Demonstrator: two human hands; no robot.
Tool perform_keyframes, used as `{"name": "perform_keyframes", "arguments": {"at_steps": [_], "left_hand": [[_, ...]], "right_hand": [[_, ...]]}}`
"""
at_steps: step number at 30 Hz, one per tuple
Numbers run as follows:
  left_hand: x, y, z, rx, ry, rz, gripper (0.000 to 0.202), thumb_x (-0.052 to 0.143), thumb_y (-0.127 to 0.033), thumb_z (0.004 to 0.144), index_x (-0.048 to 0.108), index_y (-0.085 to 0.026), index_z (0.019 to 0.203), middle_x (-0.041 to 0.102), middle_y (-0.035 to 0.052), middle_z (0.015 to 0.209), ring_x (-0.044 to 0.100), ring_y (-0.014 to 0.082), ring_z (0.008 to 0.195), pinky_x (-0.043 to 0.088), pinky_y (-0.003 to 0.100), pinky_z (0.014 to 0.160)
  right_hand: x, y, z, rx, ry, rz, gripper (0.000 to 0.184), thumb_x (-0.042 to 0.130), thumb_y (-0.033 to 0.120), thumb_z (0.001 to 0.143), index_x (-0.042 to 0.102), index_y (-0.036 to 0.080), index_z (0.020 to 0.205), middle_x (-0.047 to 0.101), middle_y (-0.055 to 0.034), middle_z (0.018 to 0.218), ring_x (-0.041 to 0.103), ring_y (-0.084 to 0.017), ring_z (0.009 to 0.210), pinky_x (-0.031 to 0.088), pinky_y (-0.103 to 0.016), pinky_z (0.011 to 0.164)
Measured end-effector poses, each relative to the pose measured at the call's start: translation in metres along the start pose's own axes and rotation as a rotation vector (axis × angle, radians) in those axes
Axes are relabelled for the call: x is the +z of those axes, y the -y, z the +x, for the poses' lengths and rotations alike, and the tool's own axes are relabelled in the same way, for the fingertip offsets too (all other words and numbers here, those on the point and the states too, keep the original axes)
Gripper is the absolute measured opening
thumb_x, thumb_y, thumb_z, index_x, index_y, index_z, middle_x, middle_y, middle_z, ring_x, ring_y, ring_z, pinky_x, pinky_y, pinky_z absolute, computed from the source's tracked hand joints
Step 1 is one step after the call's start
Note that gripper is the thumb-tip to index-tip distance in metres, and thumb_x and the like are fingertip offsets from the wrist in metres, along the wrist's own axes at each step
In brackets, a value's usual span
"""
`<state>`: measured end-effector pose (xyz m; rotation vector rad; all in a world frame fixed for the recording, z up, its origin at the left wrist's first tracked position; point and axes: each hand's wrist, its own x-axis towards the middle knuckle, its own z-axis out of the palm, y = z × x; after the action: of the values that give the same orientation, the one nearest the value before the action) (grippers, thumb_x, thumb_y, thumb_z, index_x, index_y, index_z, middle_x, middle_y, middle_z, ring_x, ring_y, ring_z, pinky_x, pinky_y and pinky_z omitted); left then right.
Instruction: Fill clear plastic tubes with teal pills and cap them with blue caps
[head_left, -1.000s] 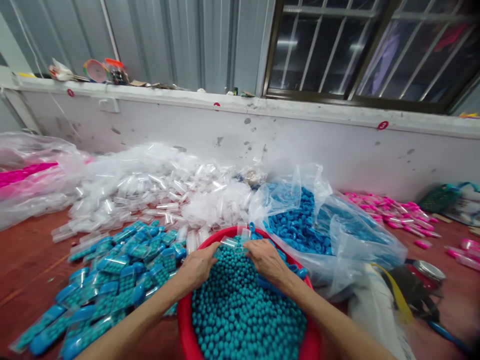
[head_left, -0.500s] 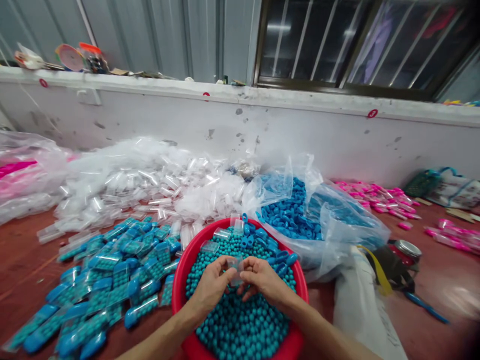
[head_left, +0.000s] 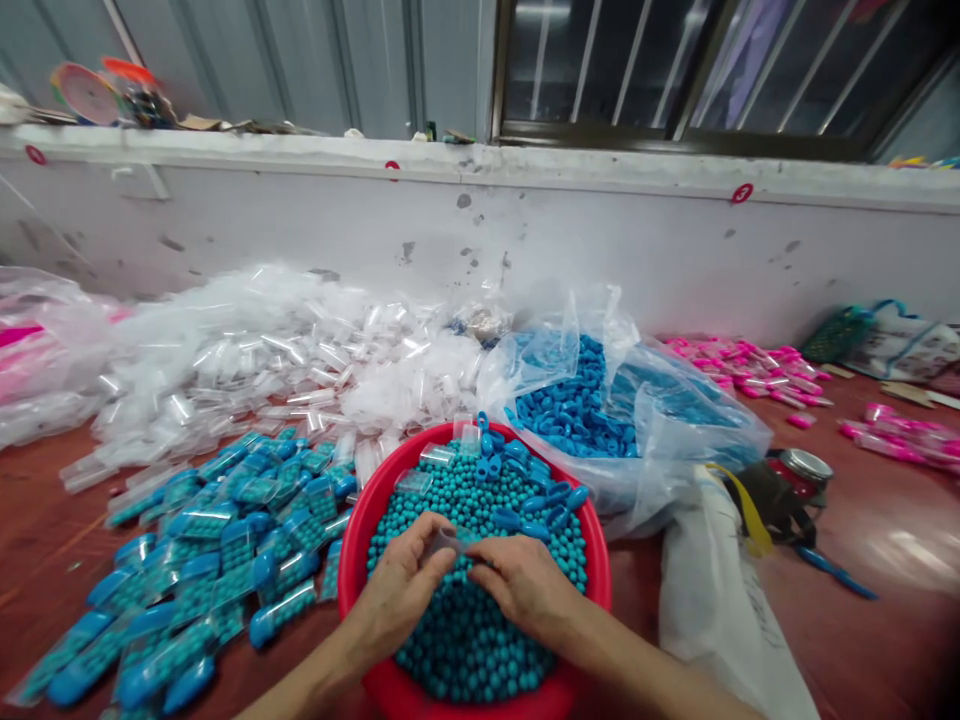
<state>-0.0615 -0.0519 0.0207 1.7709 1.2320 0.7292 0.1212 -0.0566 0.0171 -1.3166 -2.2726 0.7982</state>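
Observation:
Over a red tub [head_left: 351,560] of turquoise beads [head_left: 480,640], my left hand [head_left: 396,588] grips a small clear plastic container [head_left: 445,542] between thumb and fingers. My right hand [head_left: 529,585] is closed, with its thumb and fingertips at the container's right edge. Fingers cover most of the container, so I cannot tell what is inside it. Loose blue caps [head_left: 540,500] lie on the beads at the back right of the tub. A few other clear containers [head_left: 437,456] rest on the beads at the back left.
Filled, blue-capped containers [head_left: 225,540] lie heaped on the red floor at left. Behind them is a pile of clear containers [head_left: 300,350]. An open bag of blue caps [head_left: 577,410] stands behind the tub. A white sack [head_left: 712,610] and pink pieces [head_left: 750,370] are at right.
The container has tilted and moved slightly left and down in my hands, and my fingers now cover more of it. The camera view has shifted a little.

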Motion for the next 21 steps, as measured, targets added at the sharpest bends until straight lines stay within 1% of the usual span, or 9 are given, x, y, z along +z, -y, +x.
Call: {"name": "perform_keyframes", "arguments": {"at_steps": [2,4,5,7,10,14,17,19,21], "left_hand": [[-0.013,0.006,-0.001,-0.073,0.056,0.282,0.013,0.04,-0.027,0.081,0.049,-0.02,0.087,0.057,0.0008,0.072,0.053,0.0166,0.068,0.037,0.025,0.063],[-0.022,0.01,0.0,-0.117,0.162,0.54,0.013,0.04,-0.023,0.079,0.051,-0.019,0.084,0.059,0.0039,0.074,0.055,0.0202,0.073,0.037,0.029,0.066],[-0.022,0.012,0.002,-0.136,0.213,0.623,0.013,0.04,-0.021,0.077,0.051,-0.018,0.083,0.06,0.0062,0.076,0.056,0.0227,0.075,0.037,0.031,0.067],[-0.016,0.013,0.01,-0.182,0.274,0.635,0.012,0.042,-0.02,0.075,0.052,-0.016,0.081,0.061,0.0106,0.079,0.056,0.0275,0.079,0.038,0.037,0.07],[0.007,0.015,0.027,-0.234,0.296,0.449,0.008,0.048,-0.017,0.069,0.053,-0.016,0.075,0.061,0.0128,0.08,0.055,0.0313,0.084,0.037,0.043,0.076],[0.033,0.02,0.046,-0.255,0.296,0.198,0.009,0.047,-0.013,0.065,0.054,-0.017,0.069,0.063,0.0094,0.085,0.054,0.0261,0.089,0.037,0.038,0.083],[0.038,0.026,0.049,-0.31,0.31,-0.056,0.014,0.043,-0.018,0.069,0.055,-0.017,0.076,0.064,0.0048,0.08,0.057,0.0203,0.083,0.043,0.033,0.077],[0.038,0.029,0.048,-0.347,0.329,-0.222,0.017,0.042,-0.022,0.07,0.054,-0.016,0.08,0.064,0.0026,0.075,0.059,0.0177,0.075,0.046,0.032,0.072],[0.036,0.031,0.046,-0.37,0.339,-0.353,0.017,0.046,-0.025,0.068,0.053,-0.016,0.081,0.064,0.0012,0.073,0.059,0.0158,0.071,0.047,0.031,0.072]], "right_hand": [[-0.009,-0.003,-0.005,0.06,0.021,-0.149,0.019,0.047,0.027,0.084,0.059,0.022,0.097,0.066,-0.0028,0.092,0.059,-0.019,0.09,0.04,-0.026,0.077],[-0.018,-0.009,-0.009,0.169,0.056,-0.304,0.02,0.045,0.026,0.085,0.058,0.019,0.1,0.065,-0.0055,0.093,0.059,-0.021,0.091,0.042,-0.028,0.076],[-0.021,-0.011,-0.01,0.226,0.085,-0.385,0.02,0.045,0.025,0.084,0.058,0.017,0.098,0.065,-0.0074,0.092,0.06,-0.023,0.088,0.043,-0.029,0.074],[-0.02,-0.016,-0.01,0.304,0.144,-0.521,0.019,0.045,0.022,0.083,0.057,0.014,0.096,0.063,-0.0114,0.091,0.061,-0.026,0.082,0.045,-0.033,0.068],[-0.007,-0.021,-0.002,0.312,0.203,-0.554,0.022,0.044,0.013,0.079,0.055,0.012,0.098,0.058,-0.0155,0.097,0.062,-0.027,0.079,0.046,-0.034,0.063],[0.009,-0.019,0.008,0.249,0.245,-0.42,0.028,0.041,0.008,0.077,0.051,0.01,0.103,0.058,-0.0147,0.098,0.06,-0.024,0.085,0.045,-0.032,0.069],[0.004,-0.012,0.005,0.191,0.245,-0.383,0.024,0.04,0.017,0.083,0.051,0.013,0.103,0.059,-0.011,0.098,0.058,-0.02,0.089,0.044,-0.027,0.074],[-0.005,-0.006,0.003,0.175,0.239,-0.415,0.022,0.043,0.023,0.084,0.053,0.017,0.102,0.06,-0.0087,0.098,0.059,-0.02,0.086,0.043,-0.027,0.07],[-0.015,-0.005,0.005,0.214,0.166,-0.511,0.02,0.042,0.024,0.085,0.054,0.02,0.101,0.061,-0.0071,0.096,0.06,-0.019,0.079,0.042,-0.026,0.062]]}}
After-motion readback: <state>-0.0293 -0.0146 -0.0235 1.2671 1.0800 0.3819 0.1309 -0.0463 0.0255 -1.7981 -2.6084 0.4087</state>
